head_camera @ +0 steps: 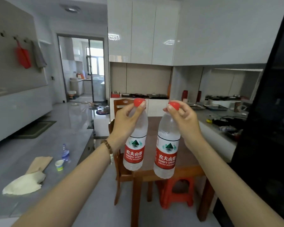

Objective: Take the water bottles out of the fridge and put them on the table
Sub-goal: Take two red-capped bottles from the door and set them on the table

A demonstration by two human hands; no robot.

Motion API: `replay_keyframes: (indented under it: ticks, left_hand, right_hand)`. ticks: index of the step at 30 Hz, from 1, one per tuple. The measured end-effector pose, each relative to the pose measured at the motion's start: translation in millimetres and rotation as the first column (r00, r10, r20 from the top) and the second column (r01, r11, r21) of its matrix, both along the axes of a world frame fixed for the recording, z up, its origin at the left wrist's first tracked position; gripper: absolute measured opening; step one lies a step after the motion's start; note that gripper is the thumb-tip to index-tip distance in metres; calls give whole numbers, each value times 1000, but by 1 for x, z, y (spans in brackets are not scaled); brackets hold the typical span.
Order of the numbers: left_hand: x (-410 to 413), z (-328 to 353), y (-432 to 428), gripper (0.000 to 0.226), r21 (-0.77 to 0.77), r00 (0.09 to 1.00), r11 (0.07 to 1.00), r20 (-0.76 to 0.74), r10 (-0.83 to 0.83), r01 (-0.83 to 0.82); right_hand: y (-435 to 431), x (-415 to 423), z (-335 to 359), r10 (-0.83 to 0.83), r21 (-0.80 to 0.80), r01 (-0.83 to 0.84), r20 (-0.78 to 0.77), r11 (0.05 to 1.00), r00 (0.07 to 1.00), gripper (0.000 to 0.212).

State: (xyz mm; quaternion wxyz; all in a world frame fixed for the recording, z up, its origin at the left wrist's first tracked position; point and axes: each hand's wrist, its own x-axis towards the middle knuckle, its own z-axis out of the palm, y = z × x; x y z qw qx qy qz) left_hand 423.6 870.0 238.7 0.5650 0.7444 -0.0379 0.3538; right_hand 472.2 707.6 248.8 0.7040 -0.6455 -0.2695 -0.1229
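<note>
The left grip (125, 118) pinched the left bottle (135, 145) at its top, and the right grip (185, 120) pinched the right bottle (166, 149) the same way. Both bottles hung in the air side by side, apart, long axes near vertical, tops up, labels facing the camera. Behind and below them stood the wooden surface (180, 172), with a chair (121, 171) at its left and a red stool (177, 192) beneath. A grey counter (39, 145) on the left carried a cloth (25, 182) and a cup (59, 164). White cabinets (143, 30) lined the kitchen wall.
</note>
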Motion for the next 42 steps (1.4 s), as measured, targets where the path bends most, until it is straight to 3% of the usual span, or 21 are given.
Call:
replay_keyframes:
  ticks: [4, 15, 19, 25, 32, 39, 42]
  left_hand:
    - [80, -29, 27, 33, -4, 999, 1000, -42, 27, -27]
    - [274, -92, 92, 26, 7, 951, 999, -307, -32, 36]
    - [337, -122, 117, 22, -26, 934, 997, -350, -74, 69]
    - [423, -177, 159, 34, -72, 886, 986, -434, -165, 148]
    - [486, -236, 180, 17, -142, 812, 973, -535, -231, 184]
    - [511, -276, 182, 15, -165, 800, 981, -573, -178, 101]
    - [515, -286, 184, 25, -161, 799, 983, -577, -166, 88]
  right_hand:
    - [24, 84, -27, 49, -50, -50, -18, 998, 999, 23]
    - [82, 295, -89, 134, -166, -168, -197, 972, 971, 28]
    - [103, 358, -122, 97, -149, -143, -282, 978, 955, 21]
    - [140, 431, -177, 63, -169, -140, -398, 976, 915, 26]
    - [164, 497, -238, 84, -156, -185, -500, 970, 862, 27]
    - [176, 534, -274, 145, -230, -301, -519, 925, 842, 27]
    - [177, 543, -284, 180, -230, -345, -531, 910, 828, 29]
